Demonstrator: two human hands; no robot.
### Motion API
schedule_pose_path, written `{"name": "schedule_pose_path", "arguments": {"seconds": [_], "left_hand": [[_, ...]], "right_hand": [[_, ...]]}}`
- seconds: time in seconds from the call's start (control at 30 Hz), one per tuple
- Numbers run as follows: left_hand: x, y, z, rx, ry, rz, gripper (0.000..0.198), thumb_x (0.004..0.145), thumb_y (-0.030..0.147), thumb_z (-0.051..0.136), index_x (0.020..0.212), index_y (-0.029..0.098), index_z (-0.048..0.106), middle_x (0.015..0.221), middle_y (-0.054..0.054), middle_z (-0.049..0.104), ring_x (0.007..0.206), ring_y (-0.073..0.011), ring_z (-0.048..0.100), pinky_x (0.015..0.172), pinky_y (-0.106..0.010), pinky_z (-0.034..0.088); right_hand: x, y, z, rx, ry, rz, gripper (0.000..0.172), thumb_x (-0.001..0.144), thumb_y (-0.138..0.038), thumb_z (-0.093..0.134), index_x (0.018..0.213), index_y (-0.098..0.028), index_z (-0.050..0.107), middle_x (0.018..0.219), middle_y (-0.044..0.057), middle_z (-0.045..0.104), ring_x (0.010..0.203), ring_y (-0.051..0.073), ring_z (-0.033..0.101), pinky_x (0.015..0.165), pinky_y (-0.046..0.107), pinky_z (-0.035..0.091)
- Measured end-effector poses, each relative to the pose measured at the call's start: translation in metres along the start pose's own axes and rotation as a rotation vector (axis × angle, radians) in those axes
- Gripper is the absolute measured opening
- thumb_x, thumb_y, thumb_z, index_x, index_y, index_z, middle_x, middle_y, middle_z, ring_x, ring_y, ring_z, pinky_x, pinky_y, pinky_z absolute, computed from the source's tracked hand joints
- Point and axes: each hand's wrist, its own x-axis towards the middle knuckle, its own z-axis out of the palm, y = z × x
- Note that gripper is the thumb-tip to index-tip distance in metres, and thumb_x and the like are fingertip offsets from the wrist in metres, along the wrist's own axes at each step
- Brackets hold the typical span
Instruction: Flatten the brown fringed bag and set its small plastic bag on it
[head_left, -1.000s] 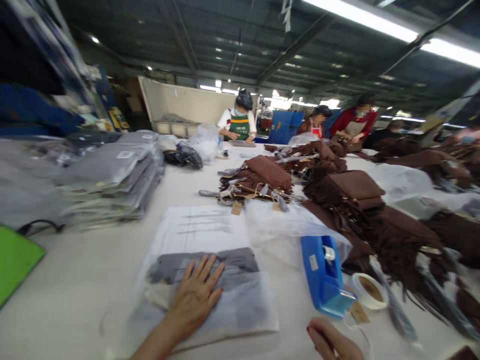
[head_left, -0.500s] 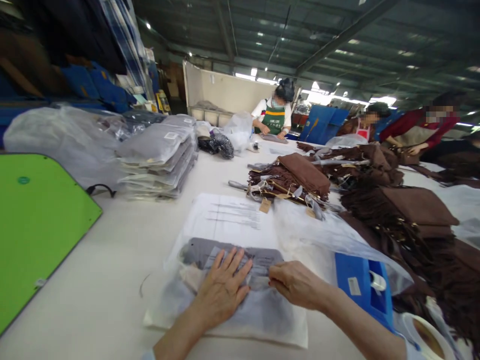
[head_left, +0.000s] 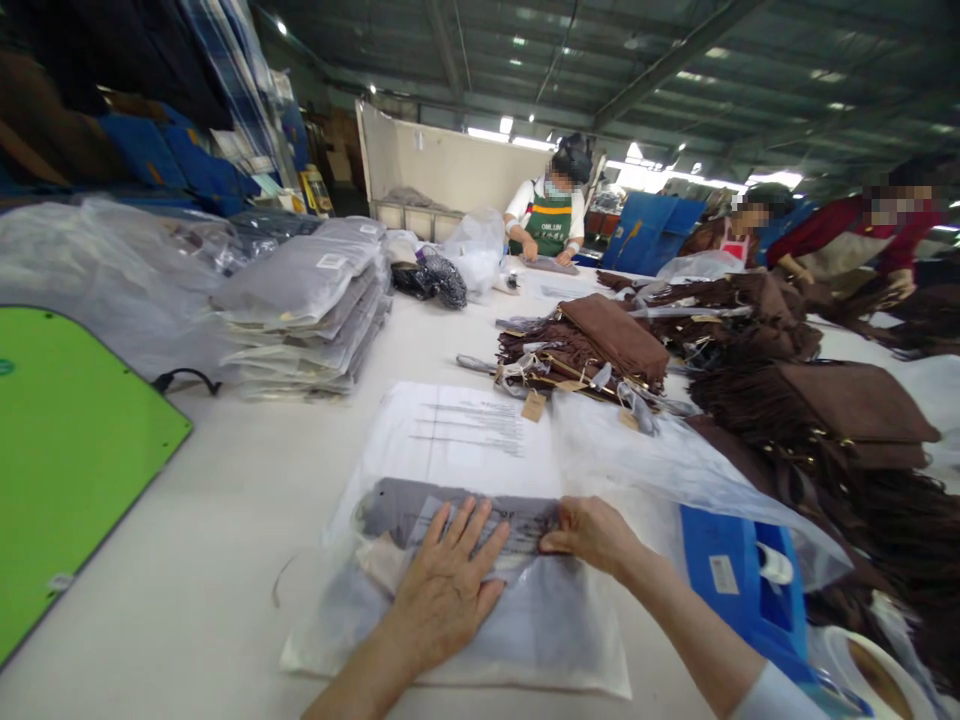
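A frosted plastic bag [head_left: 540, 640] lies flat on the table in front of me, a grey item [head_left: 405, 495] showing inside it and at its far edge. My left hand [head_left: 442, 590] rests palm down on the bag with the fingers spread. At the bag's far right corner, my right hand [head_left: 589, 535] has its thumb and fingers closed on the plastic edge. Between the hands lies a clear strip with dark printing [head_left: 517, 535]. A piece of beige material [head_left: 382, 562] shows left of my left fingers. Beyond the bag is a white sheet with printed lines [head_left: 465, 430].
Packed grey bags [head_left: 300, 290] are stacked at the left, near a green panel [head_left: 82, 470]. Brown fringed bags [head_left: 615, 340] with tags lie to the right. A blue holder [head_left: 720, 570] and a tape roll [head_left: 874, 675] sit near my right arm. Co-workers stand across the table.
My right hand has moved slightly up, to the bag's far right corner. The left hand stays flat on the bag. The view has shifted a little.
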Motion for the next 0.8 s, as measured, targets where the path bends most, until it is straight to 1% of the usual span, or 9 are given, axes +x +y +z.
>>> {"name": "schedule_pose_path", "arguments": {"seconds": [0.1,0.17,0.2,0.3,0.37,0.47,0.6,0.7,0.8], "left_hand": [[0.001,0.0,-0.001,-0.028,-0.01,-0.007,0.057,0.086,0.043,0.047,0.138,0.027,0.029,0.144,-0.009,0.033,0.132,-0.0277,0.03,0.105,-0.05,0.027],[0.001,0.0,-0.001,-0.051,-0.012,-0.01,0.057,0.087,0.044,0.046,0.138,0.027,0.029,0.144,-0.009,0.033,0.132,-0.0282,0.03,0.105,-0.05,0.027],[0.0,0.0,0.0,-0.059,-0.015,-0.014,0.057,0.087,0.044,0.046,0.138,0.027,0.029,0.144,-0.01,0.033,0.132,-0.0283,0.03,0.105,-0.051,0.027],[0.001,0.001,0.0,-0.07,-0.042,-0.032,0.054,0.088,0.043,0.044,0.138,0.027,0.03,0.145,-0.01,0.032,0.133,-0.028,0.028,0.105,-0.051,0.028],[0.002,0.003,-0.003,-0.09,-0.07,-0.046,0.052,0.089,0.043,0.043,0.137,0.028,0.032,0.145,-0.01,0.032,0.133,-0.0274,0.028,0.106,-0.051,0.027],[0.005,0.002,-0.012,-0.134,-0.113,-0.041,0.049,0.09,0.045,0.038,0.135,0.027,0.035,0.145,-0.009,0.032,0.134,-0.0256,0.027,0.107,-0.049,0.027],[-0.005,-0.022,-0.034,-0.147,-0.213,-0.011,0.047,0.092,0.043,0.035,0.135,0.025,0.035,0.141,-0.008,0.039,0.132,-0.0243,0.031,0.107,-0.049,0.028],[-0.028,-0.054,-0.044,-0.043,-0.243,-0.166,0.045,0.091,0.037,0.041,0.135,0.027,0.036,0.141,-0.008,0.039,0.132,-0.0279,0.03,0.105,-0.058,0.024],[-0.051,-0.082,-0.04,-0.002,-0.24,-0.353,0.045,0.092,0.033,0.038,0.136,0.027,0.033,0.143,-0.008,0.035,0.131,-0.0258,0.032,0.103,-0.053,0.03]], "right_hand": [[-0.022,0.007,-0.003,-0.036,0.183,0.098,0.023,0.085,-0.035,0.049,0.075,-0.018,0.061,0.067,0.005,0.065,0.063,0.017,0.06,0.054,0.026,0.036],[-0.044,-0.002,0.003,-0.032,0.311,0.048,0.029,0.091,-0.032,0.036,0.084,-0.018,0.06,0.079,0.007,0.067,0.073,0.017,0.061,0.065,0.028,0.042],[-0.054,-0.01,0.011,-0.03,0.371,-0.026,0.029,0.092,-0.031,0.034,0.089,-0.018,0.061,0.087,0.007,0.067,0.081,0.016,0.061,0.072,0.028,0.043],[-0.075,-0.039,0.046,-0.168,0.66,-0.463,0.033,0.088,-0.03,0.044,0.114,-0.014,0.055,0.11,0.009,0.066,0.104,0.02,0.057,0.09,0.033,0.041],[-0.077,-0.051,0.072,-0.273,0.77,-0.554,0.04,0.085,-0.035,0.047,0.114,-0.009,0.056,0.11,0.012,0.066,0.104,0.023,0.058,0.09,0.036,0.041],[-0.072,-0.054,0.097,-0.305,0.843,-0.571,0.052,0.082,-0.037,0.049,0.122,-0.005,0.05,0.108,0.014,0.067,0.101,0.024,0.061,0.09,0.038,0.04],[-0.067,-0.047,0.102,-0.307,0.854,-0.588,0.061,0.084,-0.04,0.047,0.133,-0.006,0.037,0.109,0.012,0.067,0.099,0.023,0.062,0.091,0.037,0.038],[-0.069,-0.046,0.099,-0.314,0.859,-0.579,0.062,0.085,-0.042,0.046,0.134,-0.005,0.037,0.11,0.013,0.066,0.1,0.023,0.062,0.09,0.037,0.039],[-0.069,-0.049,0.1,-0.279,0.859,-0.563,0.07,0.084,-0.044,0.049,0.139,-0.006,0.027,0.114,0.013,0.065,0.101,0.024,0.062,0.088,0.037,0.044]]}}
